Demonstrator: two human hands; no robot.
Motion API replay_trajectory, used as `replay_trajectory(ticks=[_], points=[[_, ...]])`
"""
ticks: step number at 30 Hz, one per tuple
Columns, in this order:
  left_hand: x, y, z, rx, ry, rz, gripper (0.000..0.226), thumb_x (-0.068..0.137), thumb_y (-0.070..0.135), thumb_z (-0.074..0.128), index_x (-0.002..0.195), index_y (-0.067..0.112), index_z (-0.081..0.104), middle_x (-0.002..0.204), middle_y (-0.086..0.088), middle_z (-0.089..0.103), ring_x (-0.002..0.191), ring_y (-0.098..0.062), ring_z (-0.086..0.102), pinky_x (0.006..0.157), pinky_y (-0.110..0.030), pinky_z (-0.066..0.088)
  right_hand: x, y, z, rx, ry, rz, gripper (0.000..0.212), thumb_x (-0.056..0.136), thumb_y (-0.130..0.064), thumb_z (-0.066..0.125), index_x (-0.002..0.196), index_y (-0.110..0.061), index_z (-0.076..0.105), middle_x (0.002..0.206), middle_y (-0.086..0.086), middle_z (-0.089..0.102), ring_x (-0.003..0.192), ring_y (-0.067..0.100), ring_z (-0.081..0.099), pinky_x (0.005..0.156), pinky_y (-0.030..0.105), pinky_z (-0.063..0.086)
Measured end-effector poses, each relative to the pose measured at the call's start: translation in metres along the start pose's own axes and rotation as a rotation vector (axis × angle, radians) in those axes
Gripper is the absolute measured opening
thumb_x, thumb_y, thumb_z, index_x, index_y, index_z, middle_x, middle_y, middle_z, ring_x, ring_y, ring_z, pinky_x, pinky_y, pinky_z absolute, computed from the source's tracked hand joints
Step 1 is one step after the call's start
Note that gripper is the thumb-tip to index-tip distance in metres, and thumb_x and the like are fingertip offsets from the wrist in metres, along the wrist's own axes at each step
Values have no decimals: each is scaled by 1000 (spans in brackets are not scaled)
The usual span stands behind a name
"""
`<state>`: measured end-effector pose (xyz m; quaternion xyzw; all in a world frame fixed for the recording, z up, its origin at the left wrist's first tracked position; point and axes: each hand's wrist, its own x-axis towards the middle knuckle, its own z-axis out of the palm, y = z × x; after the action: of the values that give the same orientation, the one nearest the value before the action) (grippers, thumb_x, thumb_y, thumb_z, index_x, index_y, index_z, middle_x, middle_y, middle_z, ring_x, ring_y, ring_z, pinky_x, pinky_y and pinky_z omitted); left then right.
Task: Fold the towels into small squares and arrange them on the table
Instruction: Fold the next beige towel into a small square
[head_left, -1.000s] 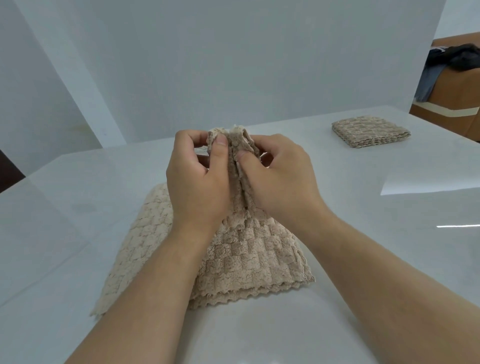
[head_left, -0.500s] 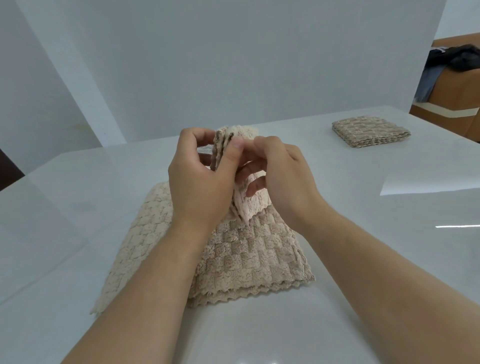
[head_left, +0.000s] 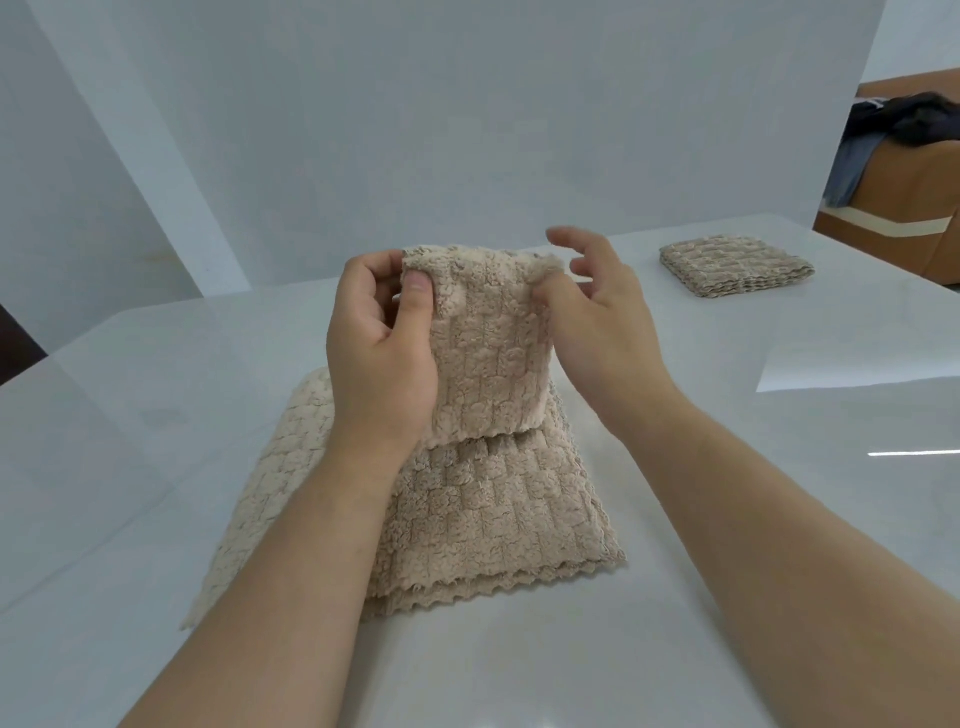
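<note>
Hanging beige checker-textured towel (head_left: 488, 364), scalloped hem, apparently doubled.

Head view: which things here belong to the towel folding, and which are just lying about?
Job in hand:
- beige towel, pinched at its top corners by the left hand and right hand
- folded towel, far right
- table

Lying about:
- dark clothes
- orange-brown furniture under them, beyond the table
</note>
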<state>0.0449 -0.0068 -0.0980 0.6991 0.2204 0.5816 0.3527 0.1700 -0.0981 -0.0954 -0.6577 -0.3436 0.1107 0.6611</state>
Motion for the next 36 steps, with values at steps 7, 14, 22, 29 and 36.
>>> replay_trajectory(ticks=[7,14,22,29,36], points=[[1,-6,-4,323,25,113,7,106,28,45,108,24,51,80,18,56,73,8,57,63,-10,39,-5,-9,-4,-101,-62,-82,9,87,-15,55,82,-18,61,72,-9,62,55,1,48,49,12,38],[-3,-13,-2,406,-75,23,51,100,60,36,114,15,52,75,14,56,66,1,56,58,-21,39,-4,-2,-1,-248,-75,-94,12,88,-31,65,86,-19,67,61,-10,52,56,2,47,50,11,38],[2,-17,-2,363,7,-55,34,104,48,43,89,19,49,72,10,50,60,6,48,55,-11,37,-3,2,-3,-366,-60,-271,32,89,-45,69,79,-14,67,73,-2,63,70,10,58,60,22,41],[11,-13,-16,402,57,111,38,103,46,49,85,14,49,63,10,45,58,-3,45,55,-17,34,0,-12,-19,-132,-347,-140,58,91,-58,64,66,-6,60,64,4,54,59,19,50,58,32,40],[19,-17,-26,428,-38,109,40,101,47,54,85,10,57,72,-8,60,61,-3,47,55,-14,36,3,-11,-20,-265,-407,-115,70,91,-67,57,80,1,68,62,-1,63,55,12,52,54,25,42]])
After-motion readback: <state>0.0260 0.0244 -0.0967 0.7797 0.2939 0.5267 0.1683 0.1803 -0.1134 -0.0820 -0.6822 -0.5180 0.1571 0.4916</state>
